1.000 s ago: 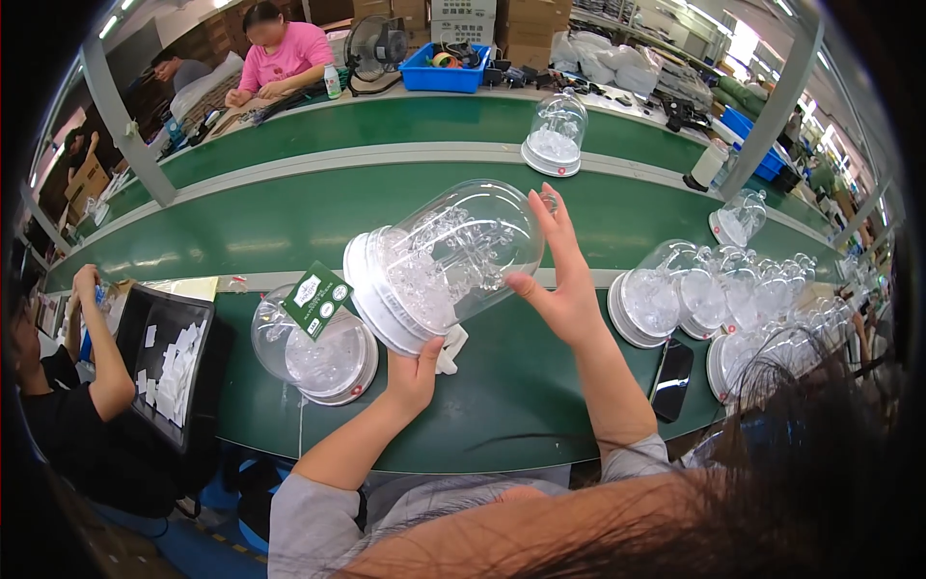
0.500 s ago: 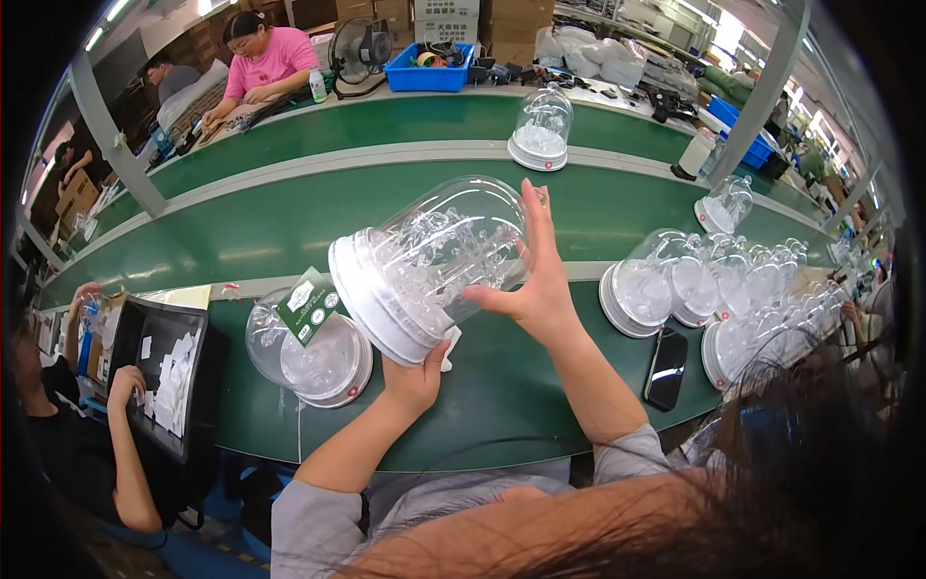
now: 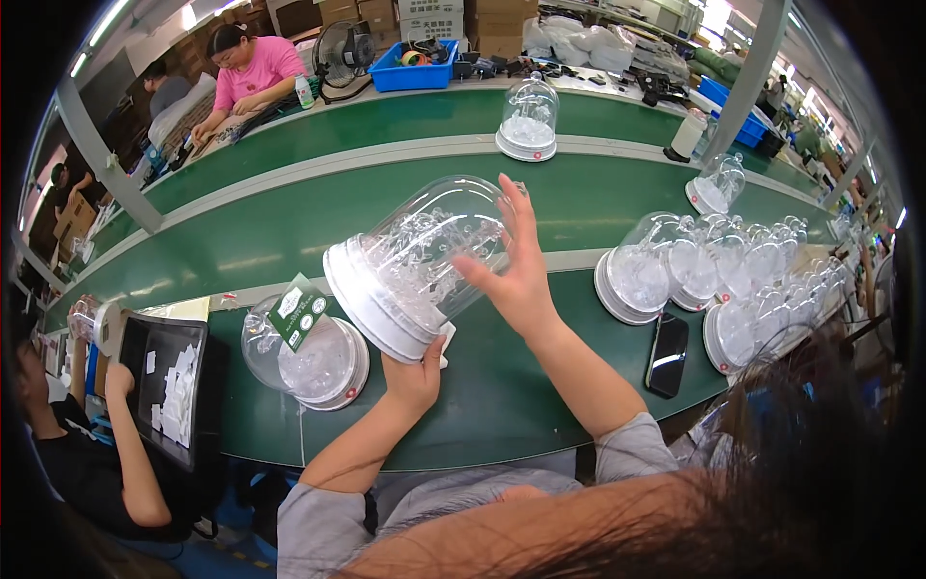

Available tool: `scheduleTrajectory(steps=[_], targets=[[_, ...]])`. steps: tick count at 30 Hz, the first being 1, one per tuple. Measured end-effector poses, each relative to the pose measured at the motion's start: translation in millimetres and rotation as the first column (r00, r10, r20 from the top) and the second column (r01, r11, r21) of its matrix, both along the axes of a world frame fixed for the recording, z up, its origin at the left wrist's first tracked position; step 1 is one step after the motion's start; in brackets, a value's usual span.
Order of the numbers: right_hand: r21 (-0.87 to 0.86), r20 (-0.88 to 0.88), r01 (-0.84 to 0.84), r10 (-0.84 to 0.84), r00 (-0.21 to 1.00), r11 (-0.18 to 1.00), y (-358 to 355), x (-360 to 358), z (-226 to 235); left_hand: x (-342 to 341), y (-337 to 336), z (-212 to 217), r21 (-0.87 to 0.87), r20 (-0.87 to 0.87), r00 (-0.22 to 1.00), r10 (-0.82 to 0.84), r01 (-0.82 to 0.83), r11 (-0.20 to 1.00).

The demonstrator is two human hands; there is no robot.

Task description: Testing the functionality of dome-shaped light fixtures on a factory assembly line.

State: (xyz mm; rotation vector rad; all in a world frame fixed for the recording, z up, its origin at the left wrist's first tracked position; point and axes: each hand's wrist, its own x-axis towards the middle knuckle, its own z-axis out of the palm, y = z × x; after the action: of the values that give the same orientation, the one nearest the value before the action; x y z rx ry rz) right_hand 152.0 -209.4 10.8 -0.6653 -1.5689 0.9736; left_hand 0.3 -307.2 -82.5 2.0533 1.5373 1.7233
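tilted clear dome (image 3: 436, 227) held in both hands, apparently being checked or turned.
the left hand (image 3: 415, 384) grips its white base (image 3: 371, 301), thumb at the rim, other fingers mostly hidden; the right hand (image 3: 519, 280) cups the rounded top with spread fingers and thumb. it is raised above the green worktop (image 3: 502, 415); setting it down would call for levelling the base. a second dome (image 3: 323, 365) with a green tag (image 3: 300, 311) crowds the left; a phone (image 3: 667, 357) and clustered domes (image 3: 639, 280) limit the right.
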Motion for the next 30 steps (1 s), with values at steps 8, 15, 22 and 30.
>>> scheduleTrajectory(steps=[8,15,22,30], targets=[[0.117,0.187,-0.023,0.001,0.982,0.993,3.6,6.0,1.9,1.8,-1.2,-0.7,-0.056,0.068,0.998,-0.008,0.012,0.998],[0.111,0.088,-0.016,0.006,0.996,0.994,0.2,4.7,1.4,8.0,-4.4,4.4,-0.052,0.120,0.992,-0.024,0.031,0.998],[0.116,0.181,0.036,-0.057,0.982,0.993,-5.6,6.9,10.4,6.6,-6.7,12.4,-0.114,0.247,0.968,-0.044,0.074,0.991],[0.106,0.127,0.013,-0.026,0.992,0.994,-11.0,11.4,16.2,1.9,-8.2,14.4,-0.115,0.326,0.941,-0.090,0.134,0.984]])
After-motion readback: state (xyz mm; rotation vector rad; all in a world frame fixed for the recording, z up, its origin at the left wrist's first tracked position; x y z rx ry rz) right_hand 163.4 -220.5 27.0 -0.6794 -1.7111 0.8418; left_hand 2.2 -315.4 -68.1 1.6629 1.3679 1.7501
